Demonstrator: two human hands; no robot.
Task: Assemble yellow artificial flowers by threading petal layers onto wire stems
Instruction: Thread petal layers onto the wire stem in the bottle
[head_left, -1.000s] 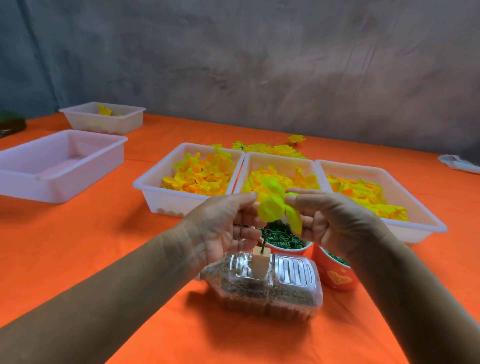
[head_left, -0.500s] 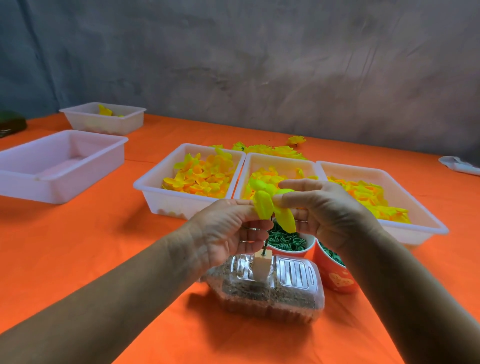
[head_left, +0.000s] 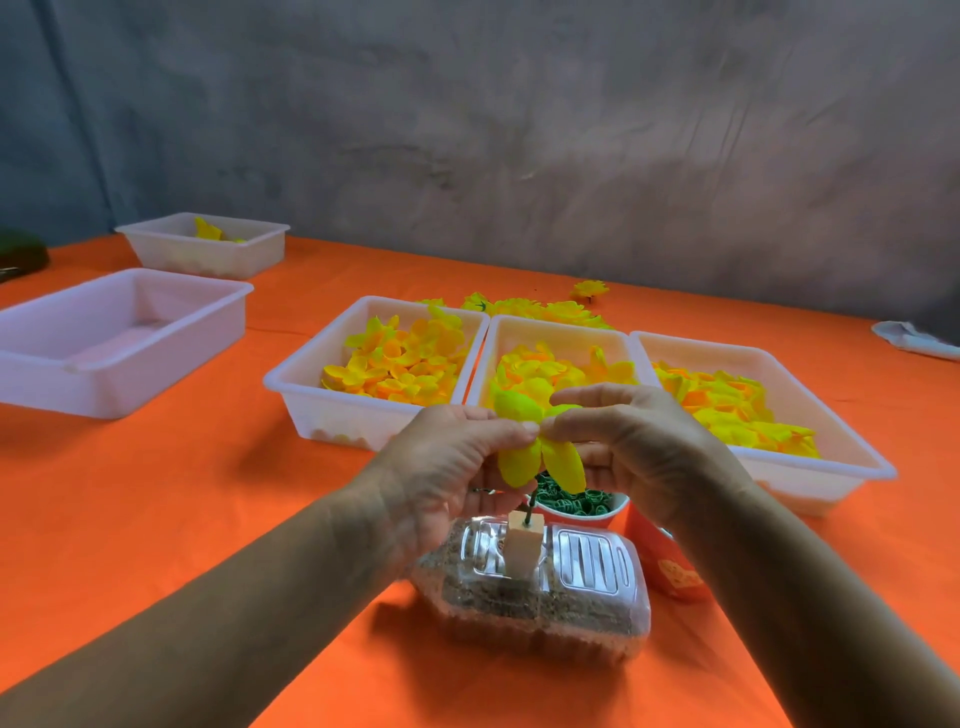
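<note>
A yellow petal layer (head_left: 537, 441) hangs between both hands over a dark green wire stem (head_left: 529, 512). The stem stands in a small tan block (head_left: 522, 551) set on a clear plastic box (head_left: 535, 592) filled with brown grit. My left hand (head_left: 447, 467) pinches the petal layer from the left, thumb and forefinger at its centre. My right hand (head_left: 628, 441) pinches the same layer from the right. The top of the stem is hidden behind the petals.
Three white trays of yellow and orange petals (head_left: 374, 410) (head_left: 556, 343) (head_left: 810, 467) stand behind the hands. A red cup of green rings (head_left: 576, 506) and a second red cup (head_left: 665, 566) sit right of the box. Two more white trays (head_left: 119, 338) (head_left: 208, 249) stand at the left. Finished flowers (head_left: 540, 309) lie at the back.
The petal layer has come down a little and its lower petals now hang closer to the stem. Both hands stay pinched on it.
</note>
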